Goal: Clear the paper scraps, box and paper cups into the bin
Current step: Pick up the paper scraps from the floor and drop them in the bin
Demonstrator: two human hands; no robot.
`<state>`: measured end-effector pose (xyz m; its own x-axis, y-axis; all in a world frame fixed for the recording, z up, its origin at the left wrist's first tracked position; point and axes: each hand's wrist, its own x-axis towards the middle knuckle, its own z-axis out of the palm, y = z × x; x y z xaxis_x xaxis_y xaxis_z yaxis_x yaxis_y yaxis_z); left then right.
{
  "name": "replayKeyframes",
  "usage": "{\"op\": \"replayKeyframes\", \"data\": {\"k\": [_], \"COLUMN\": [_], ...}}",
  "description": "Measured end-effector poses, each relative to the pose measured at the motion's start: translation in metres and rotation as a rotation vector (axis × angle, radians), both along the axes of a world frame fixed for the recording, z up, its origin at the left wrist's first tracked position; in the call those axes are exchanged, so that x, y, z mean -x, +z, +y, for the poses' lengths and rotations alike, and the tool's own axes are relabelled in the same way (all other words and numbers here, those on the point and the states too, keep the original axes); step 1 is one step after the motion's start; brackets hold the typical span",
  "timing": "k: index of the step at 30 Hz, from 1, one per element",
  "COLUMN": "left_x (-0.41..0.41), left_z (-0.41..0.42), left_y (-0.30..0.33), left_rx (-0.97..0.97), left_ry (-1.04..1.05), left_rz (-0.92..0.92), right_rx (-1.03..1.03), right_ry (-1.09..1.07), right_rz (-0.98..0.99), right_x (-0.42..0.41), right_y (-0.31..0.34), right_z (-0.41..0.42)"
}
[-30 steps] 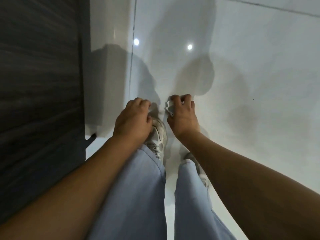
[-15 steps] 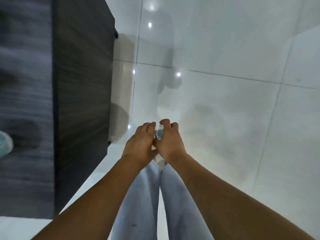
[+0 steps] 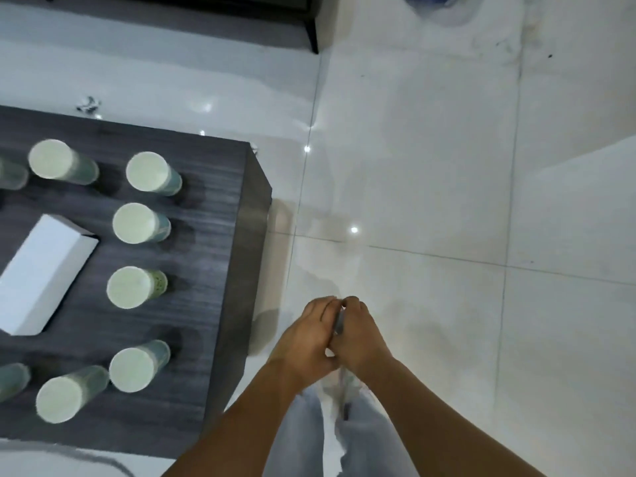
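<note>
Both hands together above the floor (image 3: 430, 201): left hand (image 3: 304, 335) and right hand (image 3: 358, 333) each clenched on the paper scraps (image 3: 339, 320) between them. I judged them light, crushable; best balled tight. Paper cups (image 3: 141, 223) and box (image 3: 43, 273) stood on the tabletop (image 3: 223, 235), near its right edge.

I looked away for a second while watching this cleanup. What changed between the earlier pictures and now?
The left hand and right hand, apart a second ago, have closed together around the paper scrap the right hand held. The view swung up onto the dark table, showing paper cups and a white box. The scrap stays in hand.
</note>
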<state>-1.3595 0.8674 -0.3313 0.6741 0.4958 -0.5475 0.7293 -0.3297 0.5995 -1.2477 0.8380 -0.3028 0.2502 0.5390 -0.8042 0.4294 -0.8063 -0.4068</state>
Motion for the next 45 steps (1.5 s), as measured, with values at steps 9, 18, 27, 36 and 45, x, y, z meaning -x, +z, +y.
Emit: {"op": "replayKeyframes", "data": {"k": [9,18,27,36,45], "left_x": [-0.048,-0.151,-0.209,-0.178,-0.113], "left_z": [0.072,0.163,0.27,0.372,0.458], "left_y": [-0.013,-0.006,-0.006,-0.019,-0.021], "left_rx": [-0.054,-0.074,-0.096,-0.029,0.079], "left_ry": [0.101,0.278,0.322,0.594,0.897], "left_rz": [0.053,0.101,0.064,0.323,0.386], "right_rx": [-0.028,-0.014,-0.061,-0.122,-0.122], "right_ry": [0.107,0.276,0.477,0.753,1.017], "right_rz": [0.058,0.128,0.153,-0.038,-0.112], "right_x": [-0.056,-0.163,-0.223,-0.22,-0.159], "right_y": [-0.011,-0.014,-0.01,-0.022,-0.033], "right_z": [0.071,0.184,0.304,0.424,0.543]}}
